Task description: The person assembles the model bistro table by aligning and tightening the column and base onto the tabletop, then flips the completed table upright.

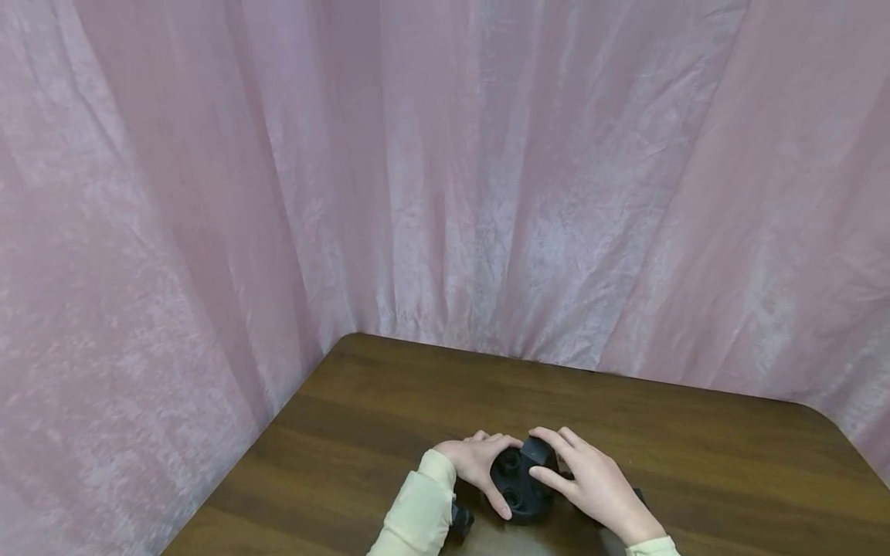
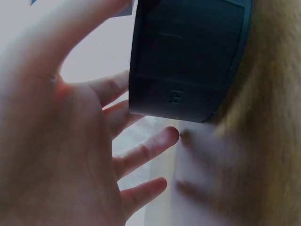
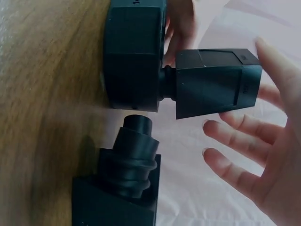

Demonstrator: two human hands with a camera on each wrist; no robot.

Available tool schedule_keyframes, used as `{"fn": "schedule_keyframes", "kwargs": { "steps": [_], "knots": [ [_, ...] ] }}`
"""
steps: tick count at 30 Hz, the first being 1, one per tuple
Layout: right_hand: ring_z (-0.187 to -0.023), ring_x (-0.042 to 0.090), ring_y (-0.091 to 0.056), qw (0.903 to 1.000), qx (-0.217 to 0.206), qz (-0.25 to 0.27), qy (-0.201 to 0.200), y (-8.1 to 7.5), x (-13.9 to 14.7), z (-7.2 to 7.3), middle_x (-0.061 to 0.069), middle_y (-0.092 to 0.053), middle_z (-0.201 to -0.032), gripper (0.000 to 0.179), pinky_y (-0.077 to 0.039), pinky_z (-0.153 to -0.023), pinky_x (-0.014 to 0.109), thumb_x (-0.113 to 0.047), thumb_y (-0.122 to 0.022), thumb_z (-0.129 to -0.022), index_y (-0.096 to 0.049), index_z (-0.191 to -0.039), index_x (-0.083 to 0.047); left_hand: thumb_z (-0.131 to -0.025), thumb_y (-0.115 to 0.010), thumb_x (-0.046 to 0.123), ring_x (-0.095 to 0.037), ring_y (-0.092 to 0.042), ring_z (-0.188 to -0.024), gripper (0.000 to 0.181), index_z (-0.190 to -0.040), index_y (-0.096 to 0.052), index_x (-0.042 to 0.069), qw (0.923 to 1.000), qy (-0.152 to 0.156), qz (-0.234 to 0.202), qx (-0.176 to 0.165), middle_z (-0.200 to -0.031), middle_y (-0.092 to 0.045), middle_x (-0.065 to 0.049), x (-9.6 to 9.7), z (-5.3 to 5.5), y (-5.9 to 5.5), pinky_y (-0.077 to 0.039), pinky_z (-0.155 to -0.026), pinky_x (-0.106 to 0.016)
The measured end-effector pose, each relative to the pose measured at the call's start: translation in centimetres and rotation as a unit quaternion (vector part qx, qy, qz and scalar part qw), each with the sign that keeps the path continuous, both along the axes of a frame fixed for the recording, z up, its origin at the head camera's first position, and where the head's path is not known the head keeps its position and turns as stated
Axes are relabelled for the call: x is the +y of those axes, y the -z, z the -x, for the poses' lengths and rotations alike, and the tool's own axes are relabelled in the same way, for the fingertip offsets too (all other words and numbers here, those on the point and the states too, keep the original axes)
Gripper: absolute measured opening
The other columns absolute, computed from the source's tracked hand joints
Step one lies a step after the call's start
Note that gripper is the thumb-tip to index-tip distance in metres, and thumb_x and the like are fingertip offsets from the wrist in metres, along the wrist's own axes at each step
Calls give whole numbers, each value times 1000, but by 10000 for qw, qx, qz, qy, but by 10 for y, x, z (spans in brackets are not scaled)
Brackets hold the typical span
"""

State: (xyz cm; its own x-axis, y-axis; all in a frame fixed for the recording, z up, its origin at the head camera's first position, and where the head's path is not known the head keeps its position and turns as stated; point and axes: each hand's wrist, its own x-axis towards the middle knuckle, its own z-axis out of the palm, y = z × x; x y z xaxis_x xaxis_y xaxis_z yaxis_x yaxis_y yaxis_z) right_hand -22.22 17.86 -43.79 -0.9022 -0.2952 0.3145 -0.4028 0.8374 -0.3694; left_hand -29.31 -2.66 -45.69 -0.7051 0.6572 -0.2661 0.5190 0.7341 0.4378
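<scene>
A round black base (image 1: 531, 506) with round sockets in its top stands on the table. My left hand (image 1: 480, 462) holds it from the left, thumb on the near side and index finger on the far side; the other fingers stay loose in the left wrist view. My right hand (image 1: 591, 483) pinches a tapered black block (image 3: 216, 80) between thumb and index finger. The block's narrow neck (image 3: 168, 84) meets the base's top; how deep it sits is hidden. Beside the base lies another black block with a ribbed plug (image 3: 134, 165), touched by neither hand.
The brown wooden table (image 1: 389, 386) carries a dark piece (image 1: 460, 521) beside the left sleeve and another dark piece (image 1: 640, 496) partly hidden behind the right wrist. Pink curtains (image 1: 445, 193) hang along the table's far and left edges.
</scene>
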Motion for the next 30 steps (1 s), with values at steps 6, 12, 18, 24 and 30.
{"fn": "schedule_keyframes", "kwargs": {
  "steps": [6,12,18,24,30],
  "knots": [
    [-109,22,-55,9969,-537,452,348,2,-4,0,-8,-52,-123,44,-47,-77,45,-58,-45,-84,-44,-124,-40,-55,-78,53,-10,-35,-112,93,-132,-28,41,10000,63,-32,-66,-136,-34,19,-1,-1,0,-38,-90,-34],
    [-111,10,-53,9938,-723,833,159,5,-7,1,-16,-50,-124,40,-46,-86,36,-52,-46,-86,-43,-124,-37,-57,-77,54,-10,-35,-111,92,-133,-27,42,9999,89,24,-101,-135,-35,18,-1,-1,-2,-38,-91,-35],
    [-113,13,-53,9922,-859,888,169,4,-7,1,-17,-49,-126,40,-44,-88,40,-54,-44,-86,-44,-124,-40,-57,-77,54,-9,-35,-110,93,-133,-27,40,9999,80,37,-130,-135,-36,18,-1,-1,-2,-38,-91,-35],
    [-117,17,-50,9931,-712,923,150,2,-4,3,-12,-51,-126,35,-42,-91,44,-47,-36,-92,-46,-125,-37,-58,-77,53,-9,-35,-111,93,-134,-25,42,9999,102,21,-133,-135,-35,17,-2,0,-3,-38,-91,-35],
    [-114,20,-52,9933,-529,999,246,2,-2,5,-8,-53,-123,37,-44,-86,44,-46,-42,-91,-47,-123,-30,-57,-77,54,-10,-35,-111,92,-133,-25,44,9999,114,15,-107,-137,-34,18,-3,0,-3,-39,-90,-35]
  ]
}}
